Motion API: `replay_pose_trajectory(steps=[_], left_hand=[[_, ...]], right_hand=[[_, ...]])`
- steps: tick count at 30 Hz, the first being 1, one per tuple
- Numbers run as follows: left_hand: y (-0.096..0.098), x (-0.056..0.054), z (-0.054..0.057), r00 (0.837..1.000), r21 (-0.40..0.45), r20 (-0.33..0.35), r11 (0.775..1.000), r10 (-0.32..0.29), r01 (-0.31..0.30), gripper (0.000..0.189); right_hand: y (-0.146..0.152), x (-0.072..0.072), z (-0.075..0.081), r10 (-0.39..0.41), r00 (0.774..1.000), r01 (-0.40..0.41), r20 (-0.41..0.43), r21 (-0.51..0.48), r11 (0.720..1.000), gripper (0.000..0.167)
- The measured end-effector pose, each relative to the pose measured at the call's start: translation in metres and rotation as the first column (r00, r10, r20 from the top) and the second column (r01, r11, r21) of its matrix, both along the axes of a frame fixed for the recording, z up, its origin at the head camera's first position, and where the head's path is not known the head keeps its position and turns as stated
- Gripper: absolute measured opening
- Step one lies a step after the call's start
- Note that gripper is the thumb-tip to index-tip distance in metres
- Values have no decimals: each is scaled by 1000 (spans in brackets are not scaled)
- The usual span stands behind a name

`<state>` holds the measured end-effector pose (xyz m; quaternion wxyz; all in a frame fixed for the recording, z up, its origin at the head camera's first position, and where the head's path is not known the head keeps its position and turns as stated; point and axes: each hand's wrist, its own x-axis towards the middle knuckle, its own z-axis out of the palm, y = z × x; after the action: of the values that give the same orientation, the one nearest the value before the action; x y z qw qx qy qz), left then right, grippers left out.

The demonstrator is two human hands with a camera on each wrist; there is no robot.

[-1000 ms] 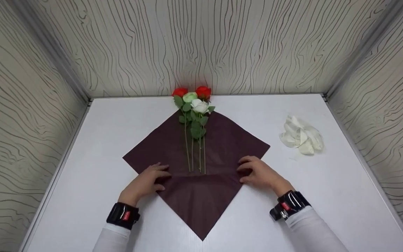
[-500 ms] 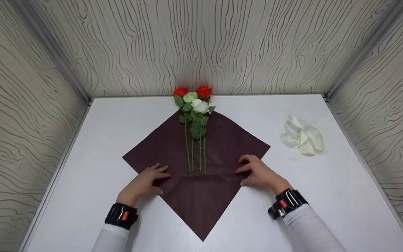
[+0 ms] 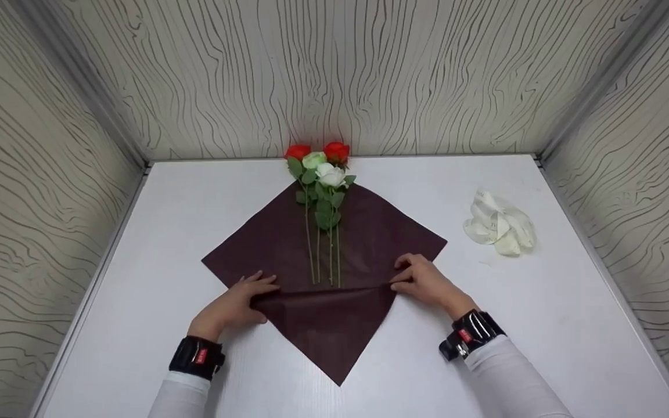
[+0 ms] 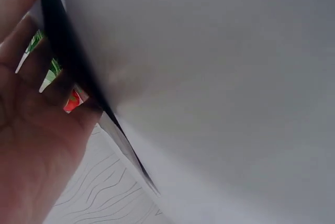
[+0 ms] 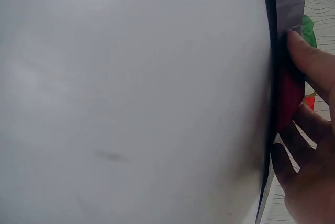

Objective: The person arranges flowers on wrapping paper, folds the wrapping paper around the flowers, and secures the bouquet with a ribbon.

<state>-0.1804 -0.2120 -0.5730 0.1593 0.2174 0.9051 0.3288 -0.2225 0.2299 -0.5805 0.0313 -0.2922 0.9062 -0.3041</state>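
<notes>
Right hand (image 3: 427,284) pinches paper (image 3: 326,325) at right edge; left hand (image 3: 231,306) loose, fingers spread on left edge. Flowers (image 3: 324,217) mid-paper, heads past far corner. Ribbon (image 3: 503,225) far right, well apart.

Even, fairly bright light covers the table (image 3: 572,325), with a pale sheen by its front edge and soft shadows beside the sleeves (image 3: 180,396). Faint red tints the wall (image 3: 334,87) above the back edge. In the left wrist view the paper (image 4: 68,46) blurs darkly; the right has hazy glare.
</notes>
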Motion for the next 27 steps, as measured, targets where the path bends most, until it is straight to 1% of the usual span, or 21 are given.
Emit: replay_pose_trajectory(steps=[3, 6, 10, 12, 14, 17, 19, 22, 24, 26, 27], left_hand=[[-3, -1, 1, 1000, 68, -20, 997, 25, -23, 58], [-7, -2, 0, 998, 119, -46, 992, 39, -34, 48], [-9, -4, 1, 996, 131, -44, 989, 73, -67, 41], [-9, -6, 2, 994, 127, -32, 987, 102, -97, 37], [-9, -7, 2, 990, 125, -37, 983, 138, -132, 31], [-7, -10, 2, 977, 123, -55, 972, 207, -199, 18], [-4, -13, 1, 964, 120, -78, 962, 255, -245, 14], [0, -17, 1, 945, 109, -108, 948, 309, -298, 19], [3, -19, 1, 931, 93, -128, 939, 341, -331, 21], [5, -20, 2, 921, 77, -141, 931, 364, -356, 21], [6, -20, 3, 917, 69, -144, 928, 373, -367, 22]], right_hand=[[-2, -3, 0, -11, 1000, 11, 5, -18, 1000, 12], [-2, -6, 1, -34, 999, 36, 39, -29, 999, 12], [-2, -9, 1, -66, 995, 70, 81, -47, 996, 12], [-2, -10, 0, -77, 993, 82, 93, -52, 995, 13], [-2, -12, -1, -84, 991, 90, 108, -54, 994, 14], [-1, -13, -2, -86, 987, 95, 135, -60, 994, 18], [1, -14, -2, -64, 986, 78, 152, -89, 993, 21], [5, -15, -1, 8, 985, 16, 170, -140, 990, 24], [9, -15, -1, 53, 979, -23, 195, -157, 987, 28], [11, -15, -2, 76, 971, -42, 226, -152, 988, 36], [12, -14, -3, 74, 966, -39, 246, -147, 988, 41]])
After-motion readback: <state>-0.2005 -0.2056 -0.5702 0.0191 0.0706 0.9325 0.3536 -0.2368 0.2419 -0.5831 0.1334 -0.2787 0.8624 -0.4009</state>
